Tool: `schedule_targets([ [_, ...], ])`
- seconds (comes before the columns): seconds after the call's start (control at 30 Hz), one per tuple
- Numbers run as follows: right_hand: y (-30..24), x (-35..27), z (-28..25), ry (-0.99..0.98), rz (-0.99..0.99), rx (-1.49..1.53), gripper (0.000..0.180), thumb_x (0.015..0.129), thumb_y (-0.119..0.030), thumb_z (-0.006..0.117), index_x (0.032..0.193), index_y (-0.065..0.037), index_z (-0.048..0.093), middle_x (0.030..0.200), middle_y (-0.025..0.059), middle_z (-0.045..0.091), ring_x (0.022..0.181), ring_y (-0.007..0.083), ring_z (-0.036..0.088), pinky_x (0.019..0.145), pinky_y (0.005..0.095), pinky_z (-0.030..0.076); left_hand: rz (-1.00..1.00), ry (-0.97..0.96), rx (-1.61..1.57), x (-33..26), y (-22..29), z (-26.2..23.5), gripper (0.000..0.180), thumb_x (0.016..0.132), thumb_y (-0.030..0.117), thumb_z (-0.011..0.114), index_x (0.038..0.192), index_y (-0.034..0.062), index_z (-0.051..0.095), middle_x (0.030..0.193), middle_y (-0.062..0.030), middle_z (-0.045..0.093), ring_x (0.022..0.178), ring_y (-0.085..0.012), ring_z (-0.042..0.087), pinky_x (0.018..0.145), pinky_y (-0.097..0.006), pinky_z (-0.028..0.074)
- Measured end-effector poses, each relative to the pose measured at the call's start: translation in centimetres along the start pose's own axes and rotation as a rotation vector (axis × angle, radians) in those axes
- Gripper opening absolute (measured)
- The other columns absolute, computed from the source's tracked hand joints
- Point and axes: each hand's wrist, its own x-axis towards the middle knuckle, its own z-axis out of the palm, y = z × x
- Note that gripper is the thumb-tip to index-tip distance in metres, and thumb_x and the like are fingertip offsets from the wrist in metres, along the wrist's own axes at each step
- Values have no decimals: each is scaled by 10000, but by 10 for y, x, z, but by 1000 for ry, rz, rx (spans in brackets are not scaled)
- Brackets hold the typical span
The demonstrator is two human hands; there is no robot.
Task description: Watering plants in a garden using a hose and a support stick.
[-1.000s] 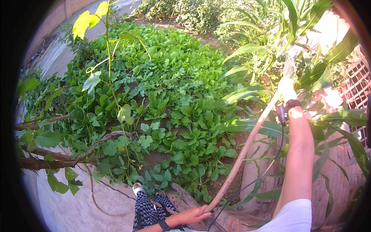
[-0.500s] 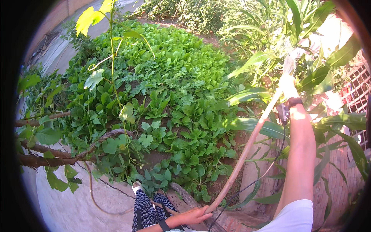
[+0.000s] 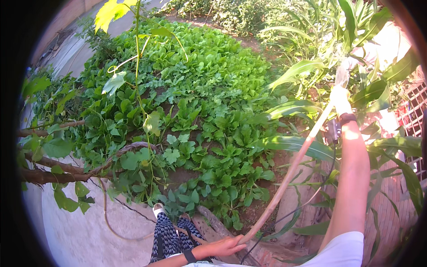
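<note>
A tan garden hose [image 3: 291,173] slants up across the right side. Far out on my outstretched right arm, my right hand [image 3: 341,100] is closed around the hose's upper end; glare washes out its fingers. A pale fan of water [image 3: 343,74] leaves the end toward the corn leaves [image 3: 369,91]. Low at the centre, my left hand [image 3: 226,246] holds the hose's lower part, its fingers fairly straight along it. Beside my right wrist hangs a small dark device [image 3: 333,130] on a black cable [image 3: 327,173].
Leafy green vegetables [image 3: 209,102] fill the bed ahead. At left, woody vine branches [image 3: 58,175] jut in, and a thin tendril hangs close in front. More hose [image 3: 106,213] loops over the concrete [image 3: 75,236]. A log [image 3: 218,222] lies by my feet; a metal grid [image 3: 416,107] stands far right.
The view has shifted slightly, so the plants and both arms sit a little further right. My grip on the hose looks the same, and water still sprays from its end.
</note>
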Motion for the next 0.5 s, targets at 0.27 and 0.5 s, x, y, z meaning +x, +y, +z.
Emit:
schedule_targets([
  [0.27, -10, 7, 17, 14, -17, 12, 113, 664, -170, 533, 648, -114, 630, 609, 59, 595, 575, 192, 601, 450, 312, 457, 40, 7, -9, 0, -2, 0, 364, 842, 355, 398, 944, 6, 377, 624, -185, 494, 582, -330, 513, 508, -375, 388],
  [0.5, -17, 15, -2, 4, -10, 17, 86, 627, -165, 567, 630, -103, 627, 594, 73, 591, 575, 200, 602, 468, 312, 469, 51, 22, -59, 2, 2, -4, 366, 844, 362, 385, 941, 9, 373, 617, -199, 492, 576, -346, 510, 513, -383, 391],
])
